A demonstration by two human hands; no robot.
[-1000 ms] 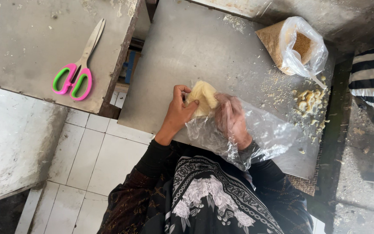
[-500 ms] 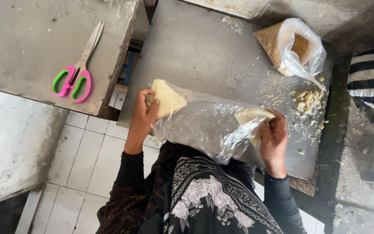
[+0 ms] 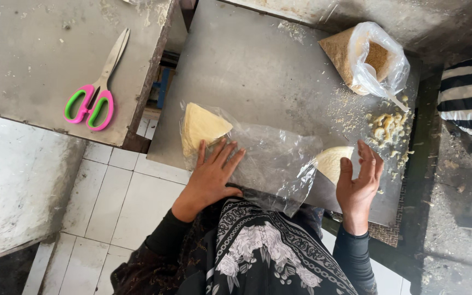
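Both hands have come down since half a second ago: the clear plastic bag (image 3: 271,161), then lifted and stretched between them, now lies flat on the grey metal table (image 3: 247,71).

From the head camera, the left hand (image 3: 212,177) rests palm down on the bag's left part, fingers (image 3: 226,155) spread wide and straight, gripping nothing, their tips just below a pale yellow wedge-shaped piece (image 3: 200,127) that sits inside the bag's left end near the table's edge. The right hand (image 3: 359,183) is at the bag's right end, fingers open and slightly curled, thumb against a second pale yellow piece (image 3: 331,161); whether it pinches that piece I cannot tell.

Beyond the right hand, crumbled yellow bits (image 3: 388,127) lie scattered on the table, just beside an open plastic bag of brown crumbs (image 3: 364,60). On a separate grey surface to the left lie scissors with pink and green handles (image 3: 96,90), well apart from both hands. White floor tiles (image 3: 132,191) show below.
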